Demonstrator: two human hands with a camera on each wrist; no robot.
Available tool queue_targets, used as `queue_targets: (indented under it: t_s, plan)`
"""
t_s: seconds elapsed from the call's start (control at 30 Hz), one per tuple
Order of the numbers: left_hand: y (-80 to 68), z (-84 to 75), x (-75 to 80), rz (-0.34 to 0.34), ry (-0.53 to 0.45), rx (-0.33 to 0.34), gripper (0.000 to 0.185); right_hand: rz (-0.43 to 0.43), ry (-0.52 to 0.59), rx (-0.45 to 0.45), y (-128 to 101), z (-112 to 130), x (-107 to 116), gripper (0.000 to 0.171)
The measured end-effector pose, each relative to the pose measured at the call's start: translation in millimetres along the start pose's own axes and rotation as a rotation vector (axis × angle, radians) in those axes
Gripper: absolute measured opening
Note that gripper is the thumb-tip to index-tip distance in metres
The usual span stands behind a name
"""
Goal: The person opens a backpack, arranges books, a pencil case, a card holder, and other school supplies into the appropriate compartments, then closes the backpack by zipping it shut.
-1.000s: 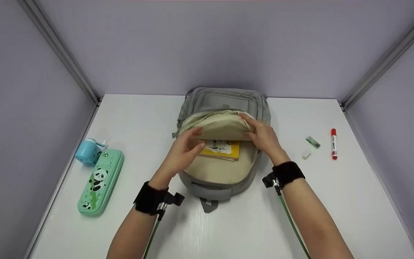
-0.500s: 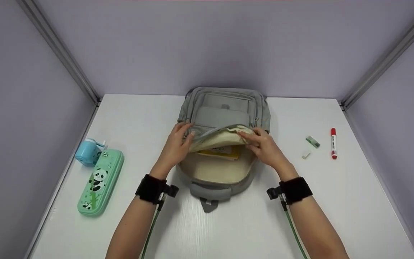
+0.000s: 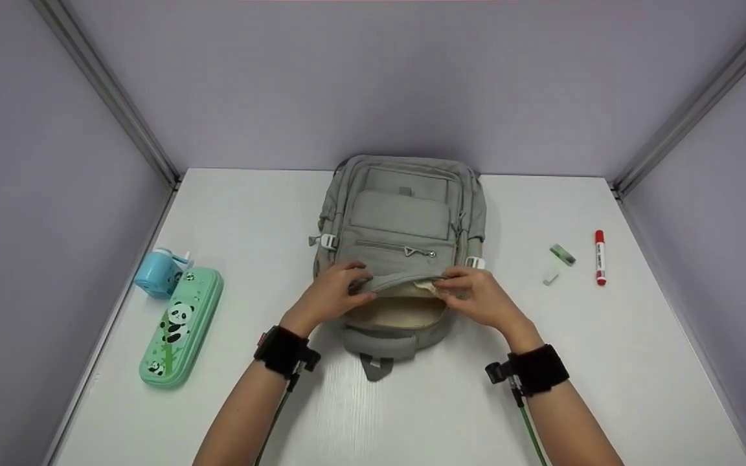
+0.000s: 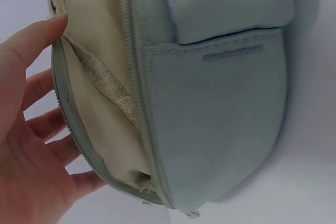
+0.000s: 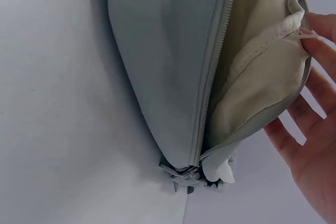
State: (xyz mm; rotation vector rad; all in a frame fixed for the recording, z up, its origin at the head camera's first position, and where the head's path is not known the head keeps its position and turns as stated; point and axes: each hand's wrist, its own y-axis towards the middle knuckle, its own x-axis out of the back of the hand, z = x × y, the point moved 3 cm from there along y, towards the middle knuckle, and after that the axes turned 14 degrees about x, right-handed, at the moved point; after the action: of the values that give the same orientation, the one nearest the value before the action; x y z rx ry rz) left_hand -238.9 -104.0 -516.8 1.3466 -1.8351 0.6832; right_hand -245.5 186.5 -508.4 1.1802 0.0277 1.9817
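The left hand (image 3: 333, 294) and the right hand (image 3: 476, 298) both pinch the edge of the front flap (image 3: 399, 262) of a grey-green backpack (image 3: 402, 213), fingers curled over the flap's rim at its near end. The flap lies almost flat over the main compartment, leaving a narrow gap where the beige lining (image 3: 394, 312) shows; the wrist views show the zipper teeth running along the open edge and a woven beige binding inside. The backpack lies on its back in the middle of the white counter (image 3: 250, 213), its top handle toward the person. A small stitched label on its front pocket is too blurred to read.

Left of the backpack lie a mint pencil case (image 3: 182, 327) printed with a panda and a blue sharpener (image 3: 158, 273). Right of the backpack lie a green eraser (image 3: 564, 255), a small white piece (image 3: 552, 279) and a red marker (image 3: 600, 257), whose lettering cannot be read.
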Motion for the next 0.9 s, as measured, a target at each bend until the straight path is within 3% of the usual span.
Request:
queue_targets:
  t_s: [0.13,0.27,0.33,0.53,0.73,0.9]
  plan:
    - [-4.8,-1.5,-8.3,0.032,-0.017,-0.042,0.025,0.005,0.052,0.023,-6,2,-6,0.019]
    - [-12.0,-4.2,-19.6,0.063,0.006,-0.065,0.014,0.011,0.118,-0.017,-10,3,-11,0.02]
    - [-15.4,-6.4,-24.4,0.059,0.033,-0.074,0.011,0.001,0.064,-0.061,-11,4,-13,0.024]
    - [-22.2,-16.0,-34.2,0.031,0.051,-0.121,0.014,0.04,-0.308,-0.169,-7,4,-23,0.027]
    - [-26.9,-22.2,-40.8,0.086,0.021,-0.134,0.011,0.156,-0.329,-0.225,-9,-3,-30,0.058]
    - [-25.6,-14.6,-31.0,0.14,-0.061,-0.071,0.024,0.23,-0.335,-0.249,-7,-8,-32,0.07]
